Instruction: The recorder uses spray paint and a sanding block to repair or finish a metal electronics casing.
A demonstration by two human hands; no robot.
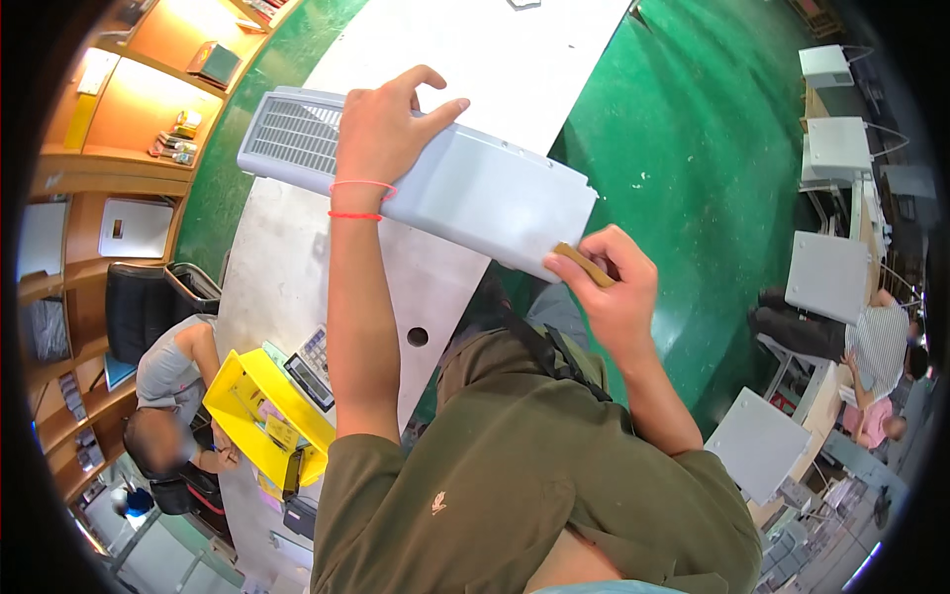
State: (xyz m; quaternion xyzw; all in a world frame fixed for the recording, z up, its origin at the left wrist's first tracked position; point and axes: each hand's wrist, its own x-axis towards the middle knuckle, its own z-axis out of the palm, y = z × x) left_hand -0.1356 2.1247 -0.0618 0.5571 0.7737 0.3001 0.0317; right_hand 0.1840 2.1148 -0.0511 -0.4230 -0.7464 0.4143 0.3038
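A long light-grey panel point(475, 188), shaped like a shallow cover with a slotted vent grille point(292, 136) at its left end, lies across the white table. Its right end sticks out past the table edge. Over the panel's middle rests my left hand point(386, 124), its thumb and index finger spread apart; the other fingers are mostly hidden. Pinched in my right hand point(618, 282) is a small flat brown strip point(584, 264), held against the panel's near right corner. The strip's exact kind does not show.
On the white table point(282, 238) stand a yellow bin point(252, 396) with papers and a calculator point(312, 376). A seated person point(178, 396) is at the left. Shelves point(158, 109) line the left side; grey box-shaped units point(757, 445) stand along the right, near another person point(876, 337).
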